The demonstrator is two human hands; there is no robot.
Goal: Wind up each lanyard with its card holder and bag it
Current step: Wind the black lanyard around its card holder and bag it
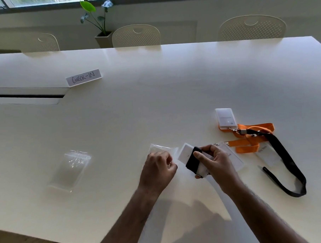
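Over the table (155, 96), the right hand (215, 161) has its grip round a card holder (185, 153) wound in a black lanyard (193, 160). The left hand (158, 167) pinches a clear bag (161, 148) just beside it. Further lanyards (252, 135) lie to the right, a second bag (71, 169) well to the left.

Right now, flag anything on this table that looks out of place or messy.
Nothing looks damaged or spilled. The only untidy spot is at the right, where the orange lanyard and black lanyard lie loose and crossing each other, not yet wound. A pen lies beside them.
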